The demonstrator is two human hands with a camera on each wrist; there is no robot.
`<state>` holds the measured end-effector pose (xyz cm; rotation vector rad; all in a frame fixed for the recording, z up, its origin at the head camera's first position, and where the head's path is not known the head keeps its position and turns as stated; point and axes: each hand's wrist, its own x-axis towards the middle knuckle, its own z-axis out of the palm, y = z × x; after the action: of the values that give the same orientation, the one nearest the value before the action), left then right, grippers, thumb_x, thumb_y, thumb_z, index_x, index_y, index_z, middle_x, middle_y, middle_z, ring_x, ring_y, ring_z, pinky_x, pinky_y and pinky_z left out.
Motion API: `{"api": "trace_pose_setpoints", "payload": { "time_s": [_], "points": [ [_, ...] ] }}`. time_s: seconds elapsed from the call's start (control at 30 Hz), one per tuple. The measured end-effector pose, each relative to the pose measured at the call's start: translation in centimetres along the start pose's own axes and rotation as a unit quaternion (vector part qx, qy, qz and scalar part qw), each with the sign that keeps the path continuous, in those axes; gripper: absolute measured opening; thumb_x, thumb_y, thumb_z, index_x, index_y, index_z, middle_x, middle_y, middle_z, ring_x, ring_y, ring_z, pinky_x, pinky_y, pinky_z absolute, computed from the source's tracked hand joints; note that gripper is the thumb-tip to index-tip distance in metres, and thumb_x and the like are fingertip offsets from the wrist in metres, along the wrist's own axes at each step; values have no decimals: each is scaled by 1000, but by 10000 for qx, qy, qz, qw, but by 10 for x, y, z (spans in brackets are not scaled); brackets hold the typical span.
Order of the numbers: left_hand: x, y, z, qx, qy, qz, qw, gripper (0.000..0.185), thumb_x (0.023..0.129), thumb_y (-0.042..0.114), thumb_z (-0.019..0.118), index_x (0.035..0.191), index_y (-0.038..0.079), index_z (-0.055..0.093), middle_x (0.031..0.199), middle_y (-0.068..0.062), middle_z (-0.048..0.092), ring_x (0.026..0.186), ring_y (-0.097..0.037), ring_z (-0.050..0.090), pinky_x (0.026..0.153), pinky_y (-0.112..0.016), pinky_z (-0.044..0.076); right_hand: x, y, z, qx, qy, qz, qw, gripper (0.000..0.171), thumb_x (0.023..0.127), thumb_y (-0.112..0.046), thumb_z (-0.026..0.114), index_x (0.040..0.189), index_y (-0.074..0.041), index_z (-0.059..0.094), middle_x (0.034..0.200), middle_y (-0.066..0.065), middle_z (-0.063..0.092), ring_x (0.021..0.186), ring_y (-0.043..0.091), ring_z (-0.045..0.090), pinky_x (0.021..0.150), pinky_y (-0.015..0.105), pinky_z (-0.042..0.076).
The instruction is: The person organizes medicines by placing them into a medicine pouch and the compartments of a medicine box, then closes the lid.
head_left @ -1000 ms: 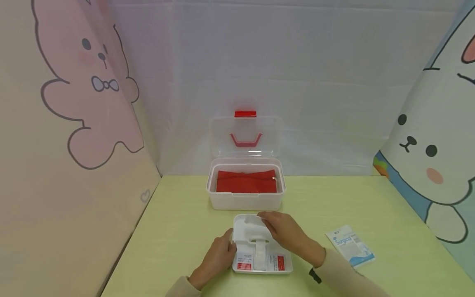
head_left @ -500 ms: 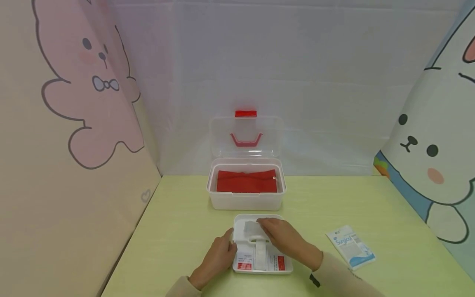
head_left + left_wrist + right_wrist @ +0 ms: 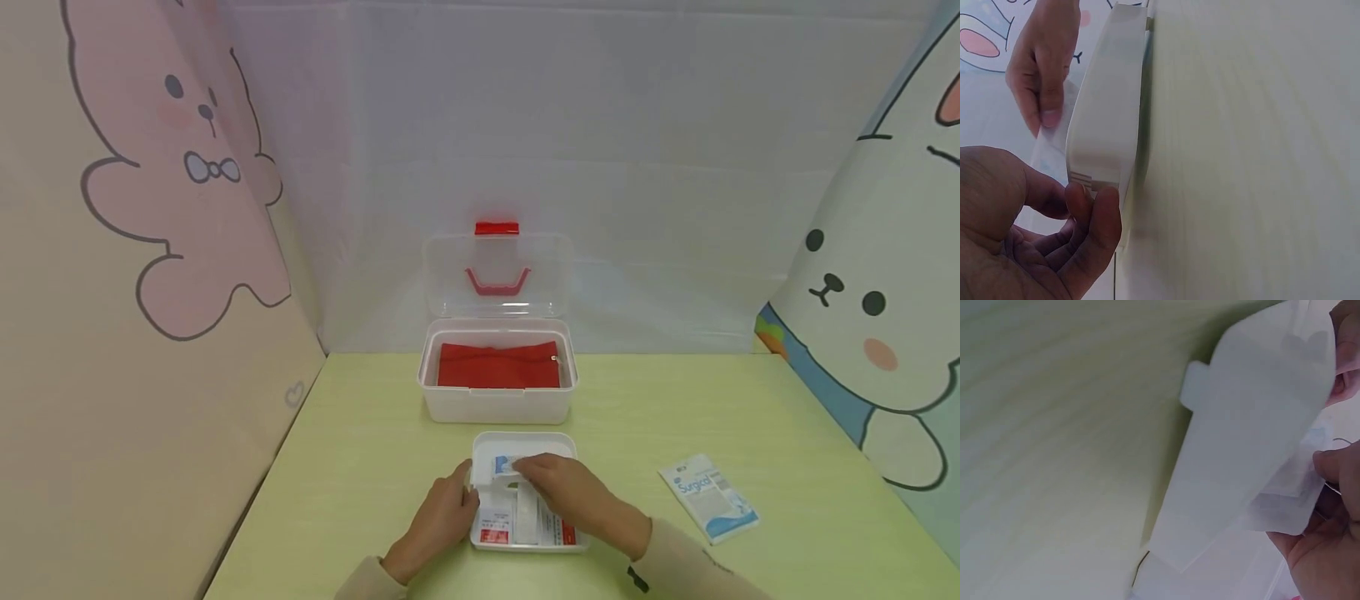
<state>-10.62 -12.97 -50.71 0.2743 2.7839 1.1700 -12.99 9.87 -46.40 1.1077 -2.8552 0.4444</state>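
A white plastic tray [image 3: 525, 442] with a central handle stands on the table in front of the box. My left hand [image 3: 438, 521] grips its left side; in the left wrist view the fingertips [image 3: 1102, 209] curl against the tray's corner. With my right hand [image 3: 577, 493] I pinch a small white-and-blue packet [image 3: 503, 466] over the tray's back part. The right wrist view shows its translucent edge [image 3: 1279, 512] between thumb and fingers. Packets with red labels [image 3: 494, 525] and a white strip-like item [image 3: 527, 517] lie in the tray's front part.
Behind the tray stands a white box [image 3: 497, 407] with its clear lid [image 3: 450, 279] raised and a red pouch [image 3: 498, 367] inside. To the right lies a packet marked "Surgical" [image 3: 708, 500]. A white sheet [image 3: 600, 167] backs the table.
My right hand has moved from the tray's back edge toward its middle. The packet in it has tilted, and its blue printing now shows. My left hand has stayed at the tray's side.
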Motion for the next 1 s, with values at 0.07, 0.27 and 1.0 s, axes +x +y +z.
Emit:
{"api": "trace_pose_setpoints", "payload": {
  "time_s": [0.07,0.27,1.0],
  "points": [
    [0,1,0,23,5,-26,10000,51,96,11,53,141,-10,42,58,7,48,50,-3,43,44,-22,35,-1,0,1,-30,-125,47,9999,34,94,-16,64,127,-12,65,124,4,69,113,22,66,93,37,54],
    [-1,1,0,52,11,-49,10000,51,96,10,53,141,-10,42,59,6,48,50,-4,44,44,-23,36,0,5,6,84,-301,193,9993,36,95,-20,63,130,-12,63,128,4,67,117,23,64,95,39,53],
    [0,0,0,-12,-38,-43,10000,52,97,11,52,142,-10,40,57,7,46,48,-3,43,43,-22,35,9,15,1,714,-1261,513,9881,44,104,-29,44,143,-10,51,146,6,53,136,27,49,110,47,41]
  ]
}}
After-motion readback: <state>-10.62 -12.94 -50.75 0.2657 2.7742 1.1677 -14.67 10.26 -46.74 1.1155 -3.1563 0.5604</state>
